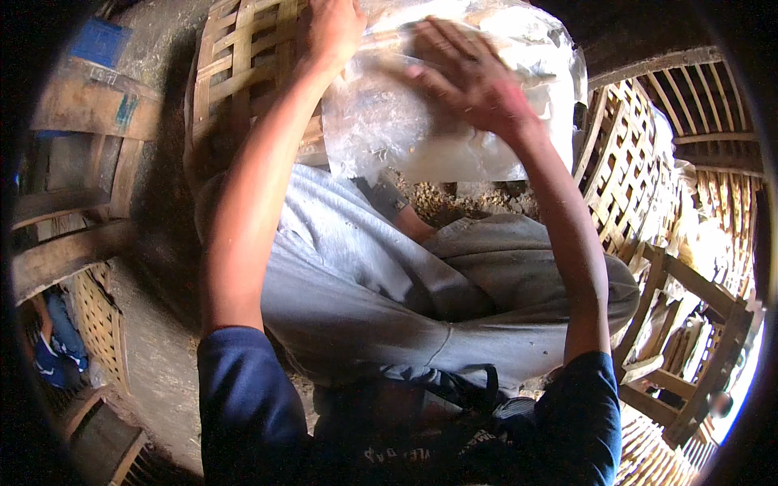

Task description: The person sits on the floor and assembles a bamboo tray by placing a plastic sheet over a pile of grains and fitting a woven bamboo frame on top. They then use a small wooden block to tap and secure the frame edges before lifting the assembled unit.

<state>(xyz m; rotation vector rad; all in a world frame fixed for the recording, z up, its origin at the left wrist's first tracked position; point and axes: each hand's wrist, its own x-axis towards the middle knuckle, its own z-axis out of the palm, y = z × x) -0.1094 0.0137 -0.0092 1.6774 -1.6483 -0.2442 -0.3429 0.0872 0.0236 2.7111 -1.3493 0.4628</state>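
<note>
The right grip [468,77] is lying over the clear plastic sheet [421,150] with its fingers spread and its thumb standing apart; blur is keeping it unclear whether the palm is touching. The left grip [336,31] is reaching to the top rim of the view, where its fingers are running out of sight, so I cannot tell whether it is pinching anything.

The sheet is covering the right part of a woven bamboo piece [243,36] beyond the lap, while slats at the left are showing bare. Its near edge is hanging loose just beyond the grey trousers [365,324], above floor litter [466,201].

As a judgement, the film is risking a slide or a bunching into folds if the flat right palm is dragging it without the left side being anchored. Rough slat ends could be snagging or tearing it under hard pressing, and a leg shifting could be catching the loose edge, pulling the covering askew.
</note>
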